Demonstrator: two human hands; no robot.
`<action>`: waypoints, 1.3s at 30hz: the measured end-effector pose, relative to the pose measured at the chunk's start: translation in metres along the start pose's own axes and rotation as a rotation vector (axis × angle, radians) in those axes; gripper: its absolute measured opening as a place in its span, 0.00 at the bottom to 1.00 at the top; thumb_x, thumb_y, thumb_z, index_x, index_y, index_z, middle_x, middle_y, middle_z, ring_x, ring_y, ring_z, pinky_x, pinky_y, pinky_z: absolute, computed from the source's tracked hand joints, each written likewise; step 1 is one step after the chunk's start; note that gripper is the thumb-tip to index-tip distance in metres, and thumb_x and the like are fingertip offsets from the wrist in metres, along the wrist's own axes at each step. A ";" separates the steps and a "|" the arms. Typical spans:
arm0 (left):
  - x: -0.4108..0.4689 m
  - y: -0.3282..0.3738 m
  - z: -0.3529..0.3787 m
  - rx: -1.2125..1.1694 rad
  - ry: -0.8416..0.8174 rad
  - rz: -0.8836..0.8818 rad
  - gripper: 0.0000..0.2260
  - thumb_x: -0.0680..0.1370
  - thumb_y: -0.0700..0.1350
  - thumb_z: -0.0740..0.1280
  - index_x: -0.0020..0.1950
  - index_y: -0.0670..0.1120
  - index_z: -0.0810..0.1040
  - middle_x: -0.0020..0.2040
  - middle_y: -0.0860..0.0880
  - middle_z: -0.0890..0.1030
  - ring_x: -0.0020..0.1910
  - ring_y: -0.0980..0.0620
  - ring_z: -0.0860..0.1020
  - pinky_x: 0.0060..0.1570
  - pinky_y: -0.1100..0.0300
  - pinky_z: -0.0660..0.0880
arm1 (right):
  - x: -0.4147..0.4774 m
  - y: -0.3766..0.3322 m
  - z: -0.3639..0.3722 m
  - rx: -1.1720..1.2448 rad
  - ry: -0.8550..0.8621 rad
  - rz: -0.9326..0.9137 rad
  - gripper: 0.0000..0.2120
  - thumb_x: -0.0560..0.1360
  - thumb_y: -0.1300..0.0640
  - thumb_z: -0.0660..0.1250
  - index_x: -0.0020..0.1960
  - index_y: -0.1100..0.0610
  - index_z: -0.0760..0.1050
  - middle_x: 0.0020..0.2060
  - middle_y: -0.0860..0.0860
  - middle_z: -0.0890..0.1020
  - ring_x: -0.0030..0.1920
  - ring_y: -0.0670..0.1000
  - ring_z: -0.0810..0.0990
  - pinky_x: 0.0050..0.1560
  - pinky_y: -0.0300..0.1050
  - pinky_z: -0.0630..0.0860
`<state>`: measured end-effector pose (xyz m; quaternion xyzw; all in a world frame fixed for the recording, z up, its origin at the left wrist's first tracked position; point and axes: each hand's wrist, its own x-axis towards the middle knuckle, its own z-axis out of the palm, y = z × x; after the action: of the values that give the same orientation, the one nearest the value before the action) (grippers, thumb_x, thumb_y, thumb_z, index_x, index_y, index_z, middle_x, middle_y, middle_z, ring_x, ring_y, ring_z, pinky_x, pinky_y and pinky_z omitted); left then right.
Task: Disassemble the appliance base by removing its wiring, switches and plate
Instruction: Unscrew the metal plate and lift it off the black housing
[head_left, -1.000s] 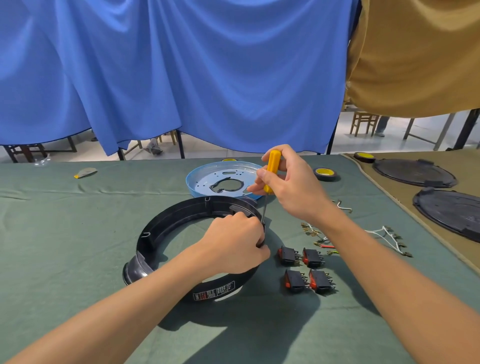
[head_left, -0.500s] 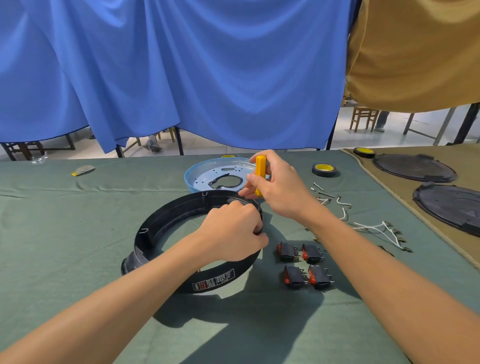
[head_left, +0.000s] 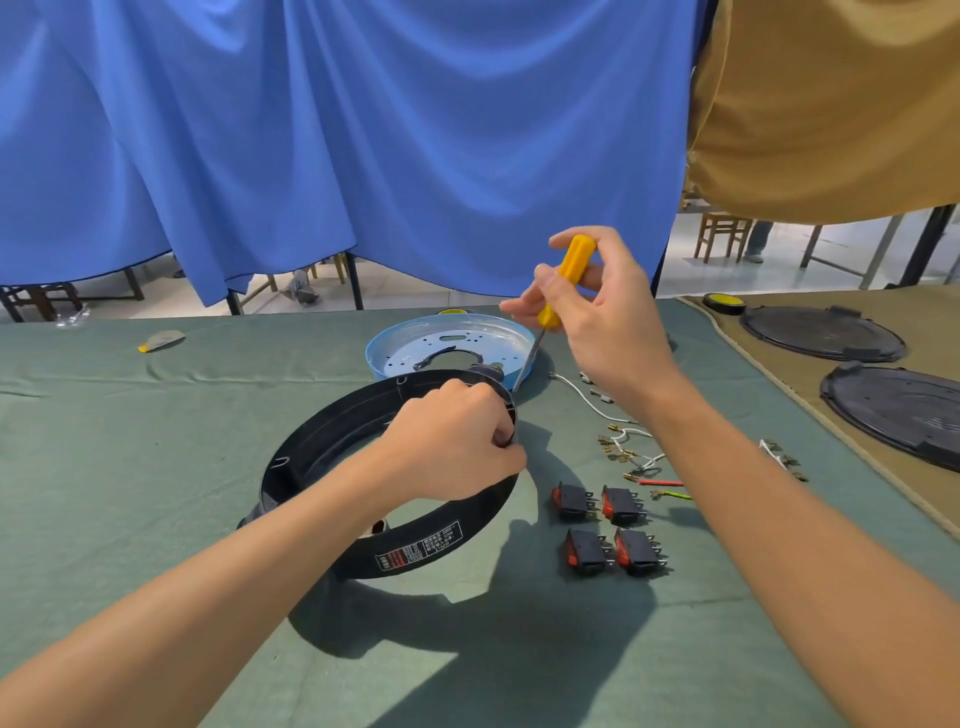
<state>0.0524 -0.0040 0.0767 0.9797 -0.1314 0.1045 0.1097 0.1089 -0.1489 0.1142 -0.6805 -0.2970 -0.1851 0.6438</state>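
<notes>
A black ring-shaped appliance base (head_left: 332, 431) lies tilted on the green table cloth (head_left: 156, 467). My left hand (head_left: 457, 441) grips its far right rim. My right hand (head_left: 602, 317) holds a yellow-handled screwdriver (head_left: 563, 280) upright, its tip just outside the rim beside my left hand. Behind the base lies a round blue metal plate (head_left: 405, 343). Several black and red rocker switches (head_left: 605, 530) sit in two rows to the right of the base. Loose white, red and green wires (head_left: 634, 457) with brass terminals lie beyond them.
Two black round covers (head_left: 821, 332) (head_left: 893, 410) rest on a tan cloth at the right. A yellow tape roll (head_left: 719, 301) sits near them. A small yellow and grey object (head_left: 161, 340) lies far left. Blue and tan curtains hang behind the table.
My right hand has lifted the screwdriver higher and tilted it, with the tip still near the rim. My left hand keeps its grip on the base. The view has shifted slightly.
</notes>
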 end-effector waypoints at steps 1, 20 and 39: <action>-0.001 0.001 0.000 0.013 -0.008 0.012 0.18 0.74 0.52 0.66 0.27 0.44 0.68 0.27 0.50 0.69 0.33 0.45 0.69 0.29 0.58 0.65 | -0.001 0.002 0.002 -0.003 -0.019 0.017 0.08 0.80 0.61 0.62 0.58 0.59 0.68 0.39 0.57 0.83 0.40 0.48 0.86 0.43 0.39 0.81; -0.007 0.004 0.019 0.119 0.002 0.072 0.18 0.74 0.52 0.64 0.28 0.46 0.66 0.30 0.51 0.71 0.37 0.42 0.73 0.29 0.60 0.60 | -0.006 0.022 0.016 -0.370 -0.362 0.117 0.07 0.81 0.57 0.60 0.59 0.55 0.69 0.42 0.47 0.85 0.45 0.41 0.81 0.43 0.32 0.75; -0.006 0.001 -0.005 -0.053 -0.008 0.004 0.20 0.74 0.49 0.66 0.25 0.46 0.64 0.27 0.50 0.66 0.33 0.45 0.66 0.33 0.55 0.66 | -0.010 -0.008 0.017 -0.149 0.011 -0.068 0.06 0.81 0.55 0.63 0.54 0.58 0.71 0.41 0.53 0.85 0.44 0.42 0.84 0.47 0.40 0.79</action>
<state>0.0453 -0.0018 0.0804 0.9765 -0.1366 0.0974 0.1351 0.0942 -0.1340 0.1122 -0.7150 -0.3019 -0.2320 0.5863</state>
